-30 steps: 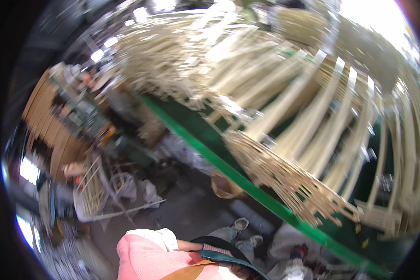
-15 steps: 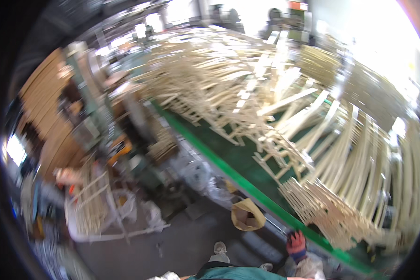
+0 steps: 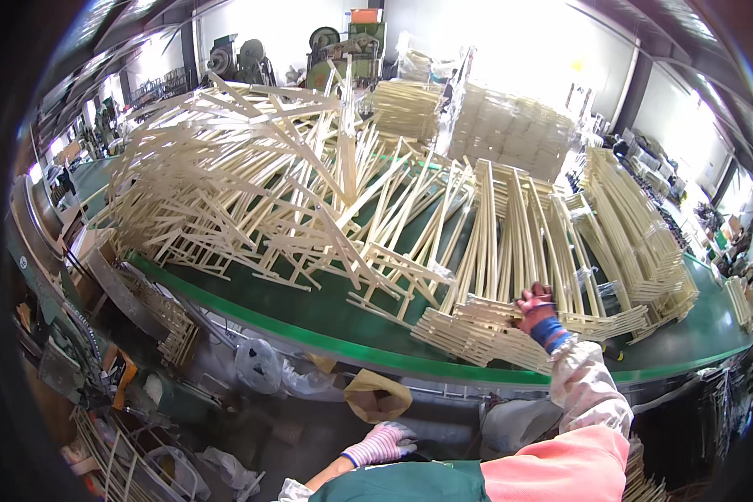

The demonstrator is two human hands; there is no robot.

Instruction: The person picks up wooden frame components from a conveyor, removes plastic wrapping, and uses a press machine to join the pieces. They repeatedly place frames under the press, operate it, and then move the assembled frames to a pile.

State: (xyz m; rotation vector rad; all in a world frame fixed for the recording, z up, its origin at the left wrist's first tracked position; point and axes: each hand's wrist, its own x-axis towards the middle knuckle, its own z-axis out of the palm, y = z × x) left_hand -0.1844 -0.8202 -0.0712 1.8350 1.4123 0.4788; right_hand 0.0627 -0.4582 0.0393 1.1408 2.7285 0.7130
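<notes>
My right hand (image 3: pixel 538 308), in a worn red and blue glove, reaches over a row of pale wooden ladder-like frames (image 3: pixel 477 328) lying on the green table. Its fingers look spread at the near ends of the frames; I cannot make out whether they touch the wood. My left hand (image 3: pixel 381 444), in a pink-and-white striped glove, hangs low in front of my dark green apron, apart from the table. Its fingers point right, look loosely straight, and show nothing held. Long pale slats (image 3: pixel 523 234) of the frames run away from my right hand.
A big tangled heap of wooden frames (image 3: pixel 226 180) covers the table's left part. Stacked frames (image 3: pixel 632 226) stand on the right. The green table edge (image 3: pixel 309 341) crosses before me. Below it are an open tan sack (image 3: pixel 378 396) and plastic bags (image 3: pixel 259 365). Machinery (image 3: pixel 58 326) stands left.
My view has swung right and steadied. My right hand has moved from beside the table edge up over the frames. My left hand has come into view.
</notes>
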